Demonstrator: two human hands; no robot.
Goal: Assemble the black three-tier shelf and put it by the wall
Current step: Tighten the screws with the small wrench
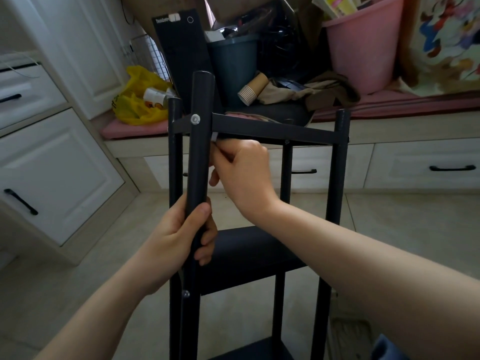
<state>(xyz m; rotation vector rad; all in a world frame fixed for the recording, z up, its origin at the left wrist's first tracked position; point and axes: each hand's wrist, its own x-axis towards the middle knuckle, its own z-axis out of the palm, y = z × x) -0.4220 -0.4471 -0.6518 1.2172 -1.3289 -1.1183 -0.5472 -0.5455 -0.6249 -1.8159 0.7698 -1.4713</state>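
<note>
On the tiled floor (405, 224), head view: the black shelf (275, 131) stands upright in front of a cushioned bench (405, 131). The left hand (179, 235) is wrapped around the near front post (198, 157), between the top and middle tiers. The right hand (244, 175), fingers curled, pinches a small white piece (214, 138) just under the top tier, beside the post. A screw (195, 119) sits in the post above.

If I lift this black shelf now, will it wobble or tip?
Likely tippy: the black shelf is tall and narrow. Its tube frame looks stiff, yet the right hand pinches a small white part at the top tier while the left hand grips the near post, so that joint may be loose.
</note>
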